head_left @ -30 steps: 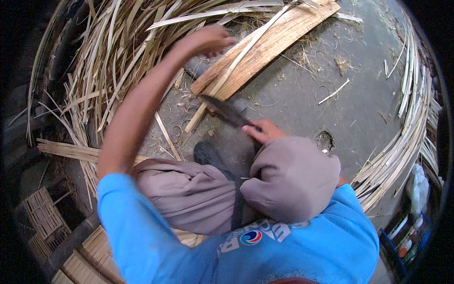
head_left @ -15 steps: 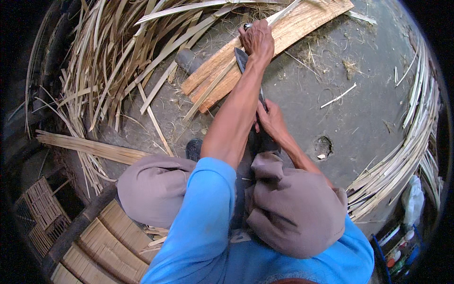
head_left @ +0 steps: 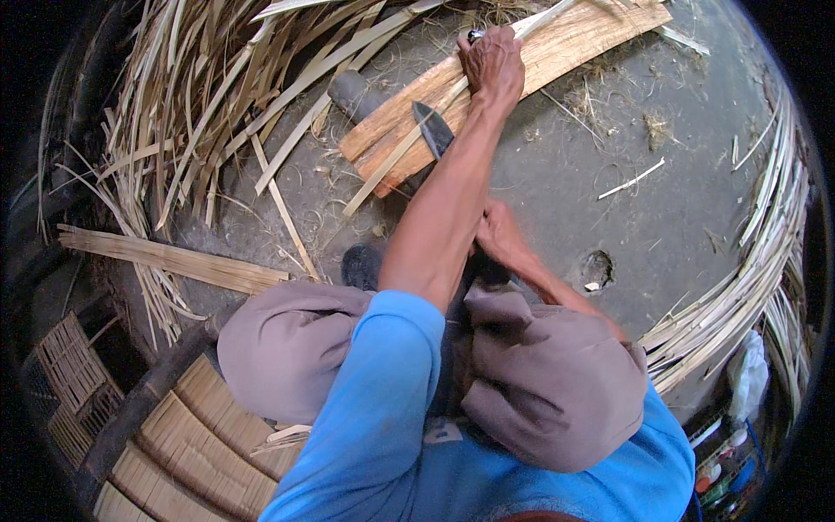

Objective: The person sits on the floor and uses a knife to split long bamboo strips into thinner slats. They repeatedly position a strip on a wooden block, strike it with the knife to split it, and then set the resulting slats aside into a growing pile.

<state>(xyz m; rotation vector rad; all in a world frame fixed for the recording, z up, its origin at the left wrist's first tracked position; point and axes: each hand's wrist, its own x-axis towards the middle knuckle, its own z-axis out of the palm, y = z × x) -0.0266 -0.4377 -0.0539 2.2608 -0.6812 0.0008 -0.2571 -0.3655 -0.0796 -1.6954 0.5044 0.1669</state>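
A long pale strip (head_left: 389,165), likely bamboo, lies lengthwise over a thick wooden board (head_left: 591,52). My left hand (head_left: 493,65) bends over the strip on the board, its fingers closed on it. A small shiny thing sits by those fingers; I cannot make out what it is. My right hand (head_left: 500,230), low near my knees, closes around the handle of a knife, mostly hidden behind my left forearm. The dark knife blade (head_left: 432,130) emerges on the forearm's other side and lies across the strip, tip pointing up and left.
A dark round log (head_left: 352,94) is under the board's left end. Heaped strips (head_left: 200,96) fill the upper left; a bundle of strips (head_left: 739,296) curves along the right. A flat split piece (head_left: 174,259) lies left of my knees. A slatted bamboo surface (head_left: 196,444) is lower left.
The knife blade has slid along the strip, away from my left hand and toward me. More of the blade shows now. My left hand stays at about the same spot on the board.
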